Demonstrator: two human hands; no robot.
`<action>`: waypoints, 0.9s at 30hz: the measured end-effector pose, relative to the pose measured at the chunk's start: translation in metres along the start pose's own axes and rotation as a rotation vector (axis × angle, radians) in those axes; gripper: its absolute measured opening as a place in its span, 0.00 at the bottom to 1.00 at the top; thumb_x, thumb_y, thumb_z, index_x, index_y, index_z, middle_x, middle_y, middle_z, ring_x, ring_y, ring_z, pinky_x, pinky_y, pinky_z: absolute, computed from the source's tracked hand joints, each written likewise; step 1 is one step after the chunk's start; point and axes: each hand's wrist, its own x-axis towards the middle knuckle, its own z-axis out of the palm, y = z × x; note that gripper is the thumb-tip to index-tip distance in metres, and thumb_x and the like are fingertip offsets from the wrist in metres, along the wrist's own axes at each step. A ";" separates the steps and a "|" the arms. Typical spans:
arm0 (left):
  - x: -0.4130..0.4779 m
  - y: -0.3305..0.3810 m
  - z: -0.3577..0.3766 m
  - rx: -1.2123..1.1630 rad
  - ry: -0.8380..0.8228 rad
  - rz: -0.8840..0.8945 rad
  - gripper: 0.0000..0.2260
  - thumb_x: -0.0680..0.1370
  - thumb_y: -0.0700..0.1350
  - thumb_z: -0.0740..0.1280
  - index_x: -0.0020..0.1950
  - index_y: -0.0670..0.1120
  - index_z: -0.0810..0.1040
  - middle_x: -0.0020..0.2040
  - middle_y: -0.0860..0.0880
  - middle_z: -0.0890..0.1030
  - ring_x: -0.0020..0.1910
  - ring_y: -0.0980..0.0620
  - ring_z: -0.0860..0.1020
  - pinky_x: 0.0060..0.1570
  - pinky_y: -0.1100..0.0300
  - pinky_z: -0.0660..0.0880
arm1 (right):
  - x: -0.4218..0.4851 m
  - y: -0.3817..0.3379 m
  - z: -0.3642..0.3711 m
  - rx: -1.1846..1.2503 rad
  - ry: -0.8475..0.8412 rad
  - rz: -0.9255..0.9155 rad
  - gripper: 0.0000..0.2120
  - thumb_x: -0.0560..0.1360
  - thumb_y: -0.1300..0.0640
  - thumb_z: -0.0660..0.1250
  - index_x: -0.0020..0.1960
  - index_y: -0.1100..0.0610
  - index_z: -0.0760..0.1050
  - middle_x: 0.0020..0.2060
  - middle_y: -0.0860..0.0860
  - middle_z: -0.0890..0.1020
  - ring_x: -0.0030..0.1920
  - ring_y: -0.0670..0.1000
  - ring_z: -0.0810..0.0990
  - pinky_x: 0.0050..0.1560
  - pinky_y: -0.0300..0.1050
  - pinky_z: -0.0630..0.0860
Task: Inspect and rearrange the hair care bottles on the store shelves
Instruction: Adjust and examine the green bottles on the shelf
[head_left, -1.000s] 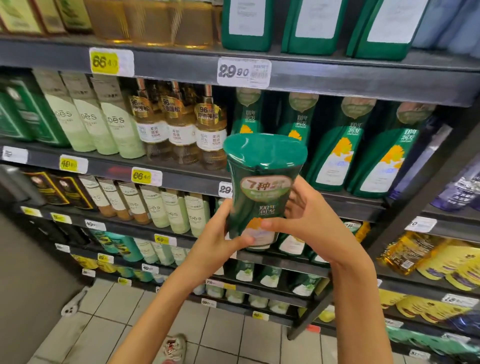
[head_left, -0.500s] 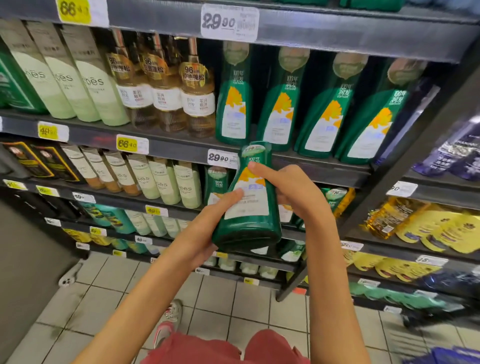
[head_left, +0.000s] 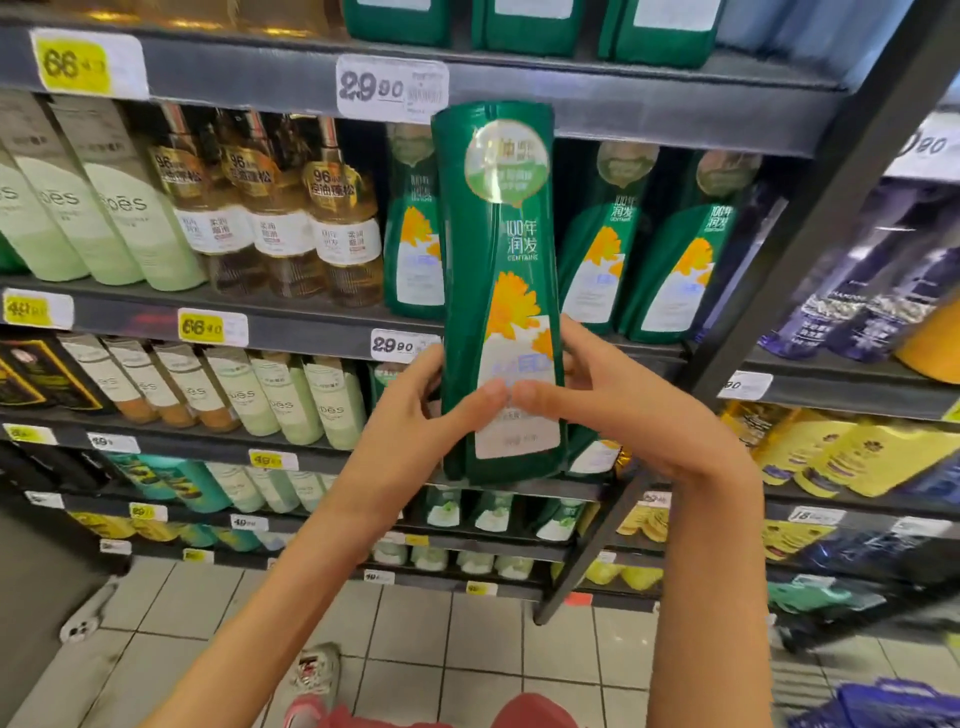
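Note:
I hold a tall green shampoo bottle (head_left: 498, 249) with an orange flower and white label upright in front of the shelves, its front label facing me. My left hand (head_left: 415, 431) grips its lower left side and my right hand (head_left: 618, 410) its lower right, thumbs meeting on the white label. Behind it, on the second shelf (head_left: 291, 322), stand matching green bottles (head_left: 665, 260), with one partly hidden to the left of the held bottle.
Amber bottles (head_left: 291, 208) and pale green tubes (head_left: 104, 208) fill the shelf's left part. Purple bottles (head_left: 852, 291) and yellow pouches (head_left: 857, 457) sit in the right bay past a dark upright post (head_left: 810, 218). Tiled floor (head_left: 467, 649) lies below.
The bottle has turned from lying tilted and low in my hands to standing upright and higher, label toward me. Both hands slid to its lower part.

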 end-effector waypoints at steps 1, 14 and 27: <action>0.006 0.005 0.004 0.023 -0.010 0.049 0.17 0.70 0.52 0.67 0.57 0.50 0.76 0.49 0.55 0.82 0.47 0.62 0.79 0.43 0.71 0.75 | -0.004 -0.002 -0.002 0.011 0.062 -0.045 0.25 0.68 0.46 0.70 0.63 0.49 0.71 0.55 0.43 0.82 0.56 0.43 0.80 0.56 0.40 0.77; 0.114 0.067 0.075 0.149 -0.223 0.272 0.19 0.72 0.46 0.72 0.61 0.54 0.71 0.53 0.58 0.81 0.53 0.60 0.79 0.55 0.60 0.76 | 0.000 -0.038 -0.057 0.239 0.860 -0.384 0.17 0.72 0.47 0.63 0.57 0.54 0.77 0.49 0.50 0.85 0.49 0.50 0.84 0.45 0.39 0.80; 0.192 0.136 0.103 0.267 -0.283 0.337 0.16 0.77 0.45 0.66 0.63 0.42 0.72 0.57 0.44 0.80 0.56 0.47 0.78 0.59 0.50 0.73 | 0.031 -0.096 -0.136 0.020 1.022 -0.338 0.14 0.80 0.52 0.60 0.55 0.61 0.78 0.50 0.59 0.83 0.51 0.58 0.82 0.55 0.57 0.77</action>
